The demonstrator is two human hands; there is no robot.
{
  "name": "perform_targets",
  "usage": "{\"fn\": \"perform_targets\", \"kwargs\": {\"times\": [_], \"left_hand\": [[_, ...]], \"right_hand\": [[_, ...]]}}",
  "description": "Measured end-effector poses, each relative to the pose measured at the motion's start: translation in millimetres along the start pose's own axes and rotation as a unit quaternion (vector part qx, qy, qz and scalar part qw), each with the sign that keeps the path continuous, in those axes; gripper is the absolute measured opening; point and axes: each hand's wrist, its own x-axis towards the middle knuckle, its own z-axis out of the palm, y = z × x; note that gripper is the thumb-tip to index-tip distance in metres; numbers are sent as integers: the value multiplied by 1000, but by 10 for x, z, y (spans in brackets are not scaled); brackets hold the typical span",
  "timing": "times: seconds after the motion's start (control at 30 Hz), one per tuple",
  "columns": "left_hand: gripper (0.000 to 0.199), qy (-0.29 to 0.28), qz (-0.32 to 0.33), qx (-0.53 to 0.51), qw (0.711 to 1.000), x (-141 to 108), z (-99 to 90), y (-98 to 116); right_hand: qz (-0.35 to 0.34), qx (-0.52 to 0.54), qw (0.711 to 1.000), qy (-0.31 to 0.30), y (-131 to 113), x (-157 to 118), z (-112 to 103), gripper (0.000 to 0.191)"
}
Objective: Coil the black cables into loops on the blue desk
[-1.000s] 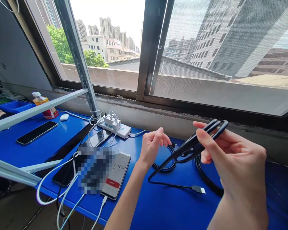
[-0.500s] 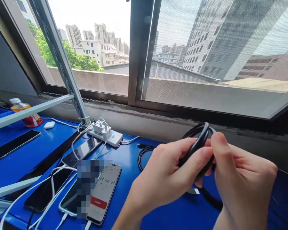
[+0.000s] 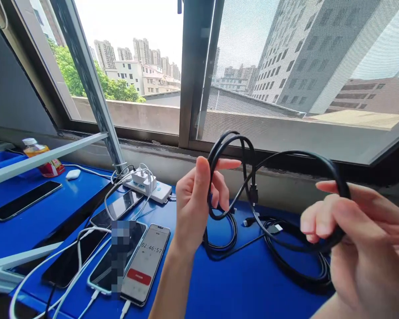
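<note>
- Your hands have come apart since half a second ago: then they were bunched together over a tight bundle of black cable in front of you, and now your left hand (image 3: 194, 201) is raised at centre while your right hand (image 3: 355, 235) sits low at the right edge.
- The black cable (image 3: 287, 156) has opened out with them, and now arcs in the air from one hand to the other above the blue table (image 3: 249, 288).
- Your left thumb and fingers are pinched on a small double loop of the cable, which stands up above the fist in front of the window frame (image 3: 193, 75).
- Your right fingers (image 3: 319, 219) are curled around the far end of the arc; they look closed on it, though the blur hides the exact contact.
- One plug (image 3: 253, 193) hangs free in mid-air between your hands, clear of the table.
- Judging from this, you are partway through coiling: one loop is gathered, and a long length is still loose.
- More black cable lies in slack coils (image 3: 295, 270) on the table under your hands.
- To your left, the phone with the timer (image 3: 146, 263) and the white power strip (image 3: 148, 186) have not moved.
</note>
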Motion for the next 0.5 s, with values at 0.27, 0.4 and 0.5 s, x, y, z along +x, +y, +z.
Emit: {"fn": "perform_targets", "kwargs": {"times": [0.27,0.4,0.5], "left_hand": [[44,-93,21,128,987,-111,123,24],[36,-111,15,106,988,-188,194,36],[34,-125,2,65,990,-228,232,67]], "right_hand": [[-43,-130,989,-63,28,-190,73,36],[-86,-115,983,-114,-141,-313,69,38],[-111,-115,978,-137,-220,-369,39,26]]}}
